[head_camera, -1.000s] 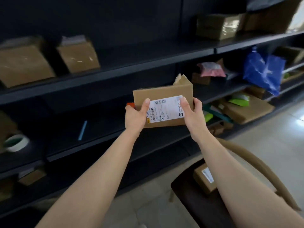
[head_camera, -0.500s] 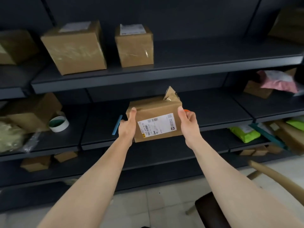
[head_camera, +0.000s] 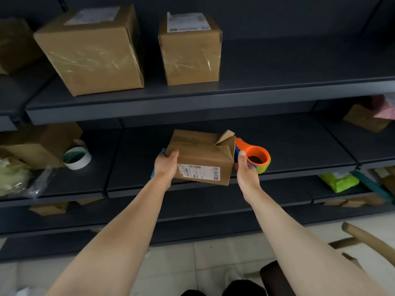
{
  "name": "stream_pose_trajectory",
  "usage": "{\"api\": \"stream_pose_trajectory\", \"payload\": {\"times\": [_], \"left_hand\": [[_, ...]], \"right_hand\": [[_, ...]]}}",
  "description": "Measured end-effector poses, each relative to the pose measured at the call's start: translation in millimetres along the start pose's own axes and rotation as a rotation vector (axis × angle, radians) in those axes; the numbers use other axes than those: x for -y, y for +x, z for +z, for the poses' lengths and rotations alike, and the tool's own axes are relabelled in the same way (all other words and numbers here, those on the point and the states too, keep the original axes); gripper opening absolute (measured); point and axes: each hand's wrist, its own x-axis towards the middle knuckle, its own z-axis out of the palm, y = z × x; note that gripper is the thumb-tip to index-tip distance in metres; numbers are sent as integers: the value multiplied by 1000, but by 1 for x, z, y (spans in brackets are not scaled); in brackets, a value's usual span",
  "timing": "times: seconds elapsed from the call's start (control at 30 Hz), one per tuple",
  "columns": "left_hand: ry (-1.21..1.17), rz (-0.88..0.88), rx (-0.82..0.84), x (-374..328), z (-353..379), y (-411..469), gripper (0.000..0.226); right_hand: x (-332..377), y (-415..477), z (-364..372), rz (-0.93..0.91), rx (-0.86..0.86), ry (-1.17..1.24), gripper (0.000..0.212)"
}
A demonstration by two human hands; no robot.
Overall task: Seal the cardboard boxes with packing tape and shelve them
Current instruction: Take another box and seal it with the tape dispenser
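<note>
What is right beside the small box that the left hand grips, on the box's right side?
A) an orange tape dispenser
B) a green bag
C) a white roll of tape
A: the orange tape dispenser sits just right of the small box, by the right hand; the white roll of tape lies far off to the left.

No wording is legible. A barcode is discerned on the white shipping label (head_camera: 198,172) of the small brown cardboard box (head_camera: 201,154); the white label (head_camera: 188,22) atop the shelved brown cube-shaped box (head_camera: 190,58) is unreadable.
</note>
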Motion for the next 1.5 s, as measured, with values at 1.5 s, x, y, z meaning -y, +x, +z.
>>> {"api": "stream_pose_trajectory", "payload": {"times": [1.5], "left_hand": [[277, 452, 213, -24, 44, 2, 12]], "right_hand": [[41, 65, 0, 171, 300, 94, 23]]}}
